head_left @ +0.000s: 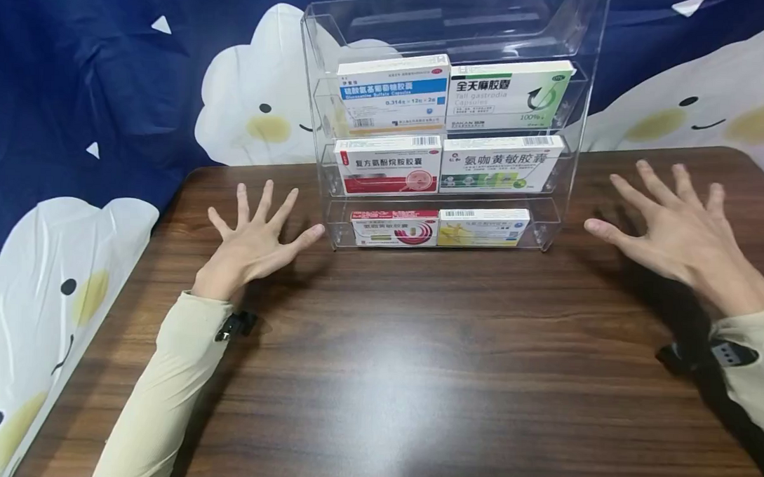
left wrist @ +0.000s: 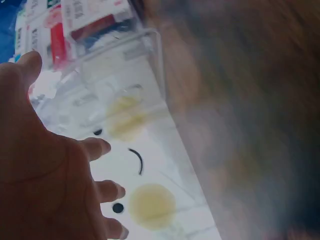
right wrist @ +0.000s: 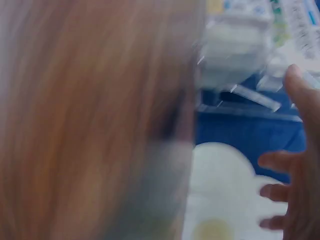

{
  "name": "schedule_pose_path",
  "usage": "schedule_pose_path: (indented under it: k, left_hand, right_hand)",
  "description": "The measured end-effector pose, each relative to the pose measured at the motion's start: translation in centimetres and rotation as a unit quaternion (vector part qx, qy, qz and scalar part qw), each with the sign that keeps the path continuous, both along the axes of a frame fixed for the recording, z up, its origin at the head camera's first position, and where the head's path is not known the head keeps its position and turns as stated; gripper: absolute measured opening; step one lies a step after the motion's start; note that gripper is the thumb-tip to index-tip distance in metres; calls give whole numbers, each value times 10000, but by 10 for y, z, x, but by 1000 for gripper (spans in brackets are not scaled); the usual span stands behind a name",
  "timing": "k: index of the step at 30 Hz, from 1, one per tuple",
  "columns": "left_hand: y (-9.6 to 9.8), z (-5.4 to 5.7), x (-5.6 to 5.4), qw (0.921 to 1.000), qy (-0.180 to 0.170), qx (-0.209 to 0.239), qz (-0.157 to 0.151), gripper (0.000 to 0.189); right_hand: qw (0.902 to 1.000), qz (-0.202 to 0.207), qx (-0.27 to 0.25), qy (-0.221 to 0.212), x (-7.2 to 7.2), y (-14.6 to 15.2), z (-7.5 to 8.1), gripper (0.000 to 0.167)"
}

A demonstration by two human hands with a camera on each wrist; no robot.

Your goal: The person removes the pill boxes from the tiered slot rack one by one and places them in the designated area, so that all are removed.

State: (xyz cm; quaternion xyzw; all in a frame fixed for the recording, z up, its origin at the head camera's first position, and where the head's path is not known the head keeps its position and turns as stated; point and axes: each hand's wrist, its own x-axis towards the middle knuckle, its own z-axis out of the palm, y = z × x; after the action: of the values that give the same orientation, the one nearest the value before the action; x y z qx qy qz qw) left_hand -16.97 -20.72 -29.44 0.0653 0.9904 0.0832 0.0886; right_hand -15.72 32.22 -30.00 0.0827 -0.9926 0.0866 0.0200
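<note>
My left hand (head_left: 249, 242), fingers spread, hovers over the table to the left of a clear acrylic rack (head_left: 381, 256) and holds nothing. On the rack's other side my right hand (head_left: 685, 238) is also spread and holds nothing. Three lower tiers of the rack carry medicine boxes in pairs: a blue-and-white box (head_left: 393, 98) beside a green-and-white box (head_left: 510, 95), a red-and-white box (head_left: 389, 167) beside a white-and-green box (head_left: 501, 165), and a red-topped box (head_left: 395, 228) beside a yellow-and-white box (head_left: 483, 229). Both wrist views are blurred.
The dark wood table (head_left: 377, 379) reaches under both arms. Behind it hangs a navy curtain (head_left: 110, 60) with white cloud faces, which also drapes down the left side. A dark strap (head_left: 235, 326) circles the left wrist; a similar device (head_left: 732, 354) is on the right.
</note>
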Motion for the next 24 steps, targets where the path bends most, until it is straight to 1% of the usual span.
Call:
schedule_pose_path:
  k: [1,2,3,4,6,7,8,9,10,11,13,14,16,18,19,21,24]
  left_hand:
    - [2,1,0,9999,-14,99,-28,92]
    - [5,3,0,9997,-23,235,-55,90]
    - [8,4,0,9992,-6,402,-92,89]
    - [11,6,0,9981,9,613,-118,89]
    - [19,10,-2,9943,102,1050,-178,89]
    - [23,12,-3,9917,157,1264,-200,90]
    - [27,14,-4,9891,219,1441,-216,92]
    - [30,16,-5,9869,277,1577,-212,93]
    - [33,18,-6,9849,318,1693,-168,95]
    - [36,19,-7,9829,407,1791,-126,95]
    - [41,21,-7,9767,650,2044,10,92]
    - [43,22,-7,9725,799,2187,68,88]
    - [47,22,-6,9613,1166,2494,104,75]
    - [50,22,-4,9490,1549,2745,60,60]
    - [51,22,-4,9446,1670,2824,51,54]
    - [53,22,-4,9400,1833,2877,64,45]
    - [55,23,-5,9393,1853,2881,170,39]
  right_hand:
    - [9992,70,-263,293,3,-4,2,77]
    - [9959,195,-555,691,6,-10,4,70]
    - [9892,365,-832,1146,9,-15,6,62]
    - [9794,543,-1101,1602,12,-22,8,52]
    - [9535,874,-1494,2467,16,-35,11,33]
    - [9416,1073,-1549,2791,16,-41,13,27]
    - [9330,1262,-1576,2977,16,-47,15,22]
    - [9278,1427,-1592,3057,17,-53,16,20]
    - [9250,1574,-1599,3067,16,-59,18,20]
    - [9242,1694,-1581,3037,16,-64,19,20]
    - [9260,1864,-1463,2938,16,-75,21,22]
    - [9267,1933,-1443,2882,15,-80,21,22]
    - [9273,2046,-1421,2795,15,-90,22,22]
    - [9263,2139,-1403,2765,15,-98,22,21]
    - [9264,2166,-1381,2751,15,-101,23,20]
    - [9276,2205,-1339,2700,14,-105,22,19]
    - [9339,2178,-1299,2519,9,-108,19,20]
